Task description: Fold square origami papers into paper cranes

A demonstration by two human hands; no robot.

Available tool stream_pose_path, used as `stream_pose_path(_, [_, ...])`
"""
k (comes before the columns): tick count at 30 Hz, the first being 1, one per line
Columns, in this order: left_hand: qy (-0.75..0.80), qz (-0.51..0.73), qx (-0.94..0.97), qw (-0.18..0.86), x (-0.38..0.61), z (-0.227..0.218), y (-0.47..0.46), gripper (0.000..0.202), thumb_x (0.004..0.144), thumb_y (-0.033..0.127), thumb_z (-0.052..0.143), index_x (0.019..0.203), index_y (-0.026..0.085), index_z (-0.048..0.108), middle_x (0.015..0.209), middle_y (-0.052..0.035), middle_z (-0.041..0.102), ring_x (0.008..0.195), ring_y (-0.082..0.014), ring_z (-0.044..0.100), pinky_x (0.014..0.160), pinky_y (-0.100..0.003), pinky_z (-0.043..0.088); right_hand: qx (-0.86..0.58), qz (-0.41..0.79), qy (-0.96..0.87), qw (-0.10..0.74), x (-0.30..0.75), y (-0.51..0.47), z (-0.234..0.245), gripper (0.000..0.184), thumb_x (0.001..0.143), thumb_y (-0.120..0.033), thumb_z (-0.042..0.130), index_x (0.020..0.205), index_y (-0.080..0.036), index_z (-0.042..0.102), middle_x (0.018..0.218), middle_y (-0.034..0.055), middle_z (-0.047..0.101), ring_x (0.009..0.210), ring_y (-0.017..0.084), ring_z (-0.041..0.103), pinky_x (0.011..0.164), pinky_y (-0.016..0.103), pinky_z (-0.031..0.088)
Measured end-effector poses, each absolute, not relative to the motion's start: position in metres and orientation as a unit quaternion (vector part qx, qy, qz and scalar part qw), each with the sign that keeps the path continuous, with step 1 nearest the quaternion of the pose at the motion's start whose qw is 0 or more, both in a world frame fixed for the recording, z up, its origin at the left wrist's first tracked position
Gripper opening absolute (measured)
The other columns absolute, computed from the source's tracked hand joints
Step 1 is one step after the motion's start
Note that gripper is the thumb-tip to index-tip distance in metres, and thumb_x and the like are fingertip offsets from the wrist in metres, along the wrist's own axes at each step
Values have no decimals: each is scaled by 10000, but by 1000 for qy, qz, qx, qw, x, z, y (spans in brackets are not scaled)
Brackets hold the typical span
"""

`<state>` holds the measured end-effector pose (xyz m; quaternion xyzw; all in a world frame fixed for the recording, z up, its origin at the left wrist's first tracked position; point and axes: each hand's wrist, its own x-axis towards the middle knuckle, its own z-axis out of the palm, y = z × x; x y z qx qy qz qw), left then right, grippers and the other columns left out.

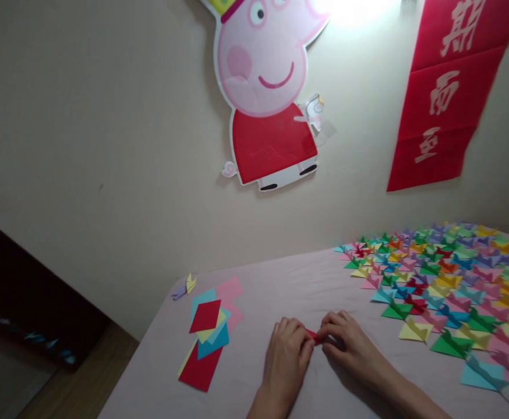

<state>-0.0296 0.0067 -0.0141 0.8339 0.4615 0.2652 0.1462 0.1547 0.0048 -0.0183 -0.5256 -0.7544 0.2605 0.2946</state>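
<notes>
Running left hand (286,348) to right hand (349,338); red paper (311,334)

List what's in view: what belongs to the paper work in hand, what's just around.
Likely part of it:
red paper, between the left hand and right hand
loose coloured sheets
folded paper figures

Apparently just around:
pig cutout
red banner

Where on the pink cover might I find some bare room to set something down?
Bare patches of the pink cover lie between the loose paper sheets and the left hand, and beyond that hand, toward the wall. The right side is crowded with folded paper figures.
</notes>
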Motion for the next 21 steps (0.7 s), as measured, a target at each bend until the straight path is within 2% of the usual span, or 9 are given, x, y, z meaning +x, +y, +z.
stream_pose_path(3, [490,269,815,154,-27,-15,11,158,860,61,592,792,203,585,879,-8,608,896,-198,523,803,-323,410,-537,265,-744,298,155,8,-23,128,826,-205,572,764,-237,680,880,29,638,908,231,538,850,375,410])
stream_pose_path(7, [520,260,801,144,-23,-17,13,145,840,72,587,778,202,566,902,-25,589,919,-213,516,815,-341,412,-558,245,-732,304,153,11,-25,159,866,-245,578,720,-215,634,857,38,636,875,226,547,810,357,413])
stream_pose_path(21, [564,190,796,115,-17,-15,16,151,836,71,546,767,204,538,951,-32,588,953,-224,506,824,-347,406,-577,175,-747,282,147,14,-23,147,847,-195,568,706,-209,606,823,46,634,823,218,578,746,331,413])
